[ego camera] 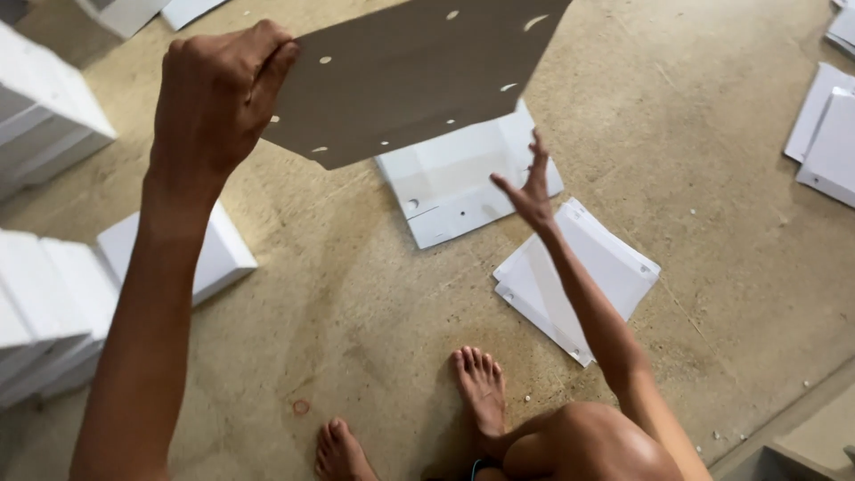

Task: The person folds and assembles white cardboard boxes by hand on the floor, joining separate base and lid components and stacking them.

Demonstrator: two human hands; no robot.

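Cardboard sheet (419, 71), flat and punched with small holes, was up in the air in front of me, my left hand (218, 93) gripping its edge with fingers (272, 62) curled tight around it. My right hand (533, 191) hung lower with fingers spread wide, holding nothing, just above a white flat piece (445, 183) on the floor (712, 267). Another white stack (614, 263) lay beside it, folded white boxes (44, 303) off to my left, my bare feet (481, 387) below.

Left hand (218, 93) raised, fingers clenched; right hand (530, 187) lower, fingers spread, arm outstretched.
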